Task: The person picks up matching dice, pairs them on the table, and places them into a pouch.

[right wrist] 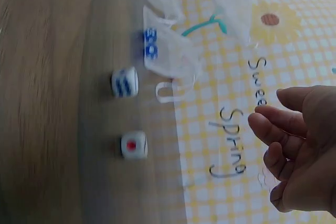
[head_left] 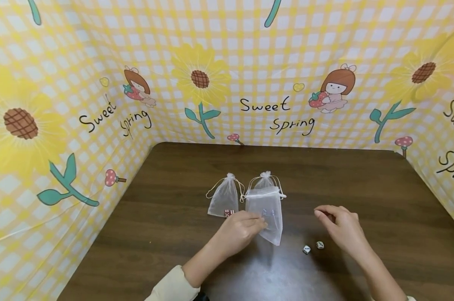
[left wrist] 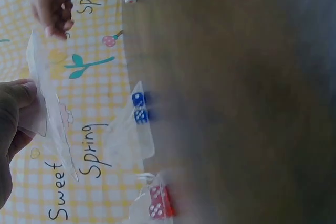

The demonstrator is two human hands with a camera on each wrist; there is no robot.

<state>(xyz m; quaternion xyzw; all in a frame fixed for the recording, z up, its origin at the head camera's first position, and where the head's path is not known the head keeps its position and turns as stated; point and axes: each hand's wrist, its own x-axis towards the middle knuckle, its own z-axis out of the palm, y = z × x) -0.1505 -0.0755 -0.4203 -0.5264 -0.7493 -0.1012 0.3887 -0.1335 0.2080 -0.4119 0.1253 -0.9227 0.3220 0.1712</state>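
Note:
My left hand [head_left: 240, 232] pinches the edge of a sheer white drawstring bag [head_left: 274, 228] between thumb and fingers, holding it up off the table. In the left wrist view it looks flat, with nothing seen inside. To its right, my right hand [head_left: 341, 228] hovers with loosely curled fingers and holds nothing. Two white dice [head_left: 306, 249] lie on the table, just in front of that hand. Beyond the held bag stands a second sheer bag [head_left: 266, 181], with blue dice [left wrist: 139, 115] at its bottom. Left of it, a third sheer bag [head_left: 223, 198] contains red dice [head_left: 229, 212].
The dark wooden table [head_left: 167, 184] is walled in at the back and sides by a yellow checked cloth [head_left: 227, 121] printed with sunflowers. Both filled bags are drawn closed at the top, their cord loops sticking out sideways.

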